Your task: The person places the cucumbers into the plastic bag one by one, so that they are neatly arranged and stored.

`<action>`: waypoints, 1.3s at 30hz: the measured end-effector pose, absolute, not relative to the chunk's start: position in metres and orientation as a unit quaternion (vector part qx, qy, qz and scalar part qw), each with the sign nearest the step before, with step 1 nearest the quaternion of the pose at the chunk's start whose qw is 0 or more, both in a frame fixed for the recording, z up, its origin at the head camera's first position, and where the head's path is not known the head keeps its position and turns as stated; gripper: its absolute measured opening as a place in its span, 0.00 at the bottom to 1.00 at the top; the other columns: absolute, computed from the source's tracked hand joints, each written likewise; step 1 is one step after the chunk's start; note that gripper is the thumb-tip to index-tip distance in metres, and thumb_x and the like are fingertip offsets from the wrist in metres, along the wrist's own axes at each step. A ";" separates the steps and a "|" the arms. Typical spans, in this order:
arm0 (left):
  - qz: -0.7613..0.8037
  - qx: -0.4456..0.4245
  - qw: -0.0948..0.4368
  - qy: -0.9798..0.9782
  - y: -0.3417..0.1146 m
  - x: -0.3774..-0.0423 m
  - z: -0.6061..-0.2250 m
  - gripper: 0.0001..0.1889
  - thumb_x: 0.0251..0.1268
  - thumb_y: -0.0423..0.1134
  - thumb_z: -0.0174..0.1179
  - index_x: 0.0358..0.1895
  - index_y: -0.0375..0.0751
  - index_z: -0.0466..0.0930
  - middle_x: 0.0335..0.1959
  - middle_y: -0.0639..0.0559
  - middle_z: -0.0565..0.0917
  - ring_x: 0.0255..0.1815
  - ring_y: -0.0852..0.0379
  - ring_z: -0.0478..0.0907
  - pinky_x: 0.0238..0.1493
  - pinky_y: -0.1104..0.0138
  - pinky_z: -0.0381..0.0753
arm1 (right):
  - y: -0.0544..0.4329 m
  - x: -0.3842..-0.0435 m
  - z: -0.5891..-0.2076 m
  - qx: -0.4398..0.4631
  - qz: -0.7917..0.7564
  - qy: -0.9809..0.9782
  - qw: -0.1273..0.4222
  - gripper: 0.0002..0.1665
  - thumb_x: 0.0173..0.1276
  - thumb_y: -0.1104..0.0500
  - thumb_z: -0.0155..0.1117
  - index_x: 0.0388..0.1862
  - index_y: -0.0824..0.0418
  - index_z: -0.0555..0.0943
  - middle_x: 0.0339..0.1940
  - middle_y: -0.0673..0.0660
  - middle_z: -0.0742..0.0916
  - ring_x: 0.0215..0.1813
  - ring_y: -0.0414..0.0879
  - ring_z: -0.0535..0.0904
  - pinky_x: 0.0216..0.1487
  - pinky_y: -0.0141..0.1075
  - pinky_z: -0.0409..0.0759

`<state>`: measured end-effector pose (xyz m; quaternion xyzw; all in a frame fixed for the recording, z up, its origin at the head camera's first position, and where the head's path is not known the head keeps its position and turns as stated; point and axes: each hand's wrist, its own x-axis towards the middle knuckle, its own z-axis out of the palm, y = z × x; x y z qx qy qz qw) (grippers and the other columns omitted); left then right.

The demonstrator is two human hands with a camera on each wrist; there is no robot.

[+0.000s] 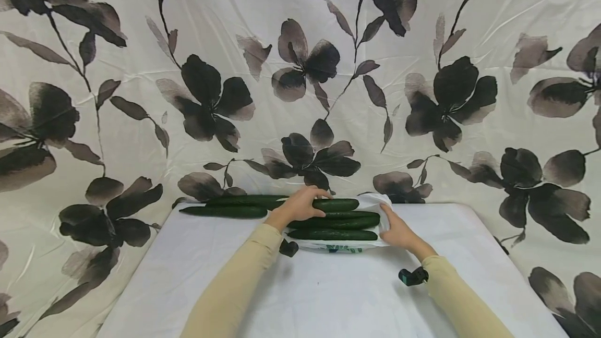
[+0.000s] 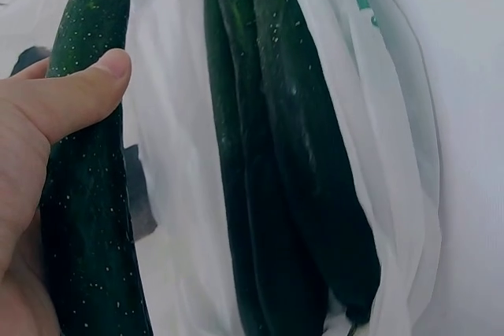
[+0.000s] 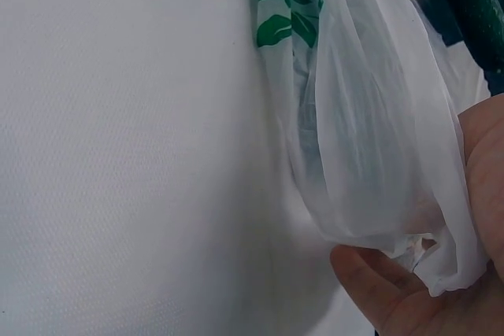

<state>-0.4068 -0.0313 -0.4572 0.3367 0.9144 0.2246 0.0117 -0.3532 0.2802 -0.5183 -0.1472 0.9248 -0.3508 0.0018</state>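
Note:
My left hand point(image 1: 302, 206) grips a dark green cucumber point(image 2: 90, 186), its thumb laid across the skin. This cucumber is over the far side of a white plastic bag point(image 3: 370, 116) with a green print. Several more cucumbers point(image 2: 291, 131) lie side by side in the bag, near the front in the head view. At the bag's right end, my right hand point(image 1: 399, 228) holds the plastic between thumb and fingers; the fingertips point(image 3: 358, 273) show beneath the bag's edge. Part of the right hand is cut off in its wrist view.
Further cucumbers point(image 1: 224, 212) lie at the table's back left, left of my left hand. The white-covered table point(image 1: 338, 296) stretches toward me. Behind it hangs a flower-printed cloth point(image 1: 263, 119). Dark wrist devices point(image 1: 413, 276) sit at both wrists.

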 end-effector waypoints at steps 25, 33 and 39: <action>0.240 0.337 0.006 0.911 0.005 -0.415 -0.477 0.25 0.51 0.43 0.76 0.54 0.55 0.82 0.45 0.55 0.79 0.45 0.58 0.75 0.47 0.62 0.77 | 0.281 -0.355 -0.528 -0.131 -0.350 0.928 0.015 0.53 0.47 0.72 0.57 0.75 0.73 0.50 0.71 0.77 0.62 0.70 0.70 0.59 0.66 0.61 0.59; 0.233 0.324 0.020 0.917 0.015 -0.412 -0.482 0.24 0.52 0.44 0.75 0.55 0.58 0.81 0.45 0.56 0.78 0.44 0.59 0.75 0.47 0.62 0.77 | 0.282 -0.355 -0.530 -0.134 -0.355 0.925 0.012 0.53 0.47 0.73 0.57 0.75 0.73 0.50 0.71 0.77 0.61 0.70 0.70 0.58 0.67 0.61 0.58; 0.239 0.305 0.030 0.921 0.015 -0.410 -0.483 0.24 0.51 0.44 0.75 0.54 0.57 0.81 0.47 0.55 0.79 0.47 0.58 0.76 0.49 0.61 0.77 | 0.281 -0.354 -0.532 -0.128 -0.356 0.925 0.014 0.53 0.46 0.73 0.57 0.75 0.72 0.50 0.70 0.78 0.62 0.71 0.70 0.57 0.67 0.61 0.57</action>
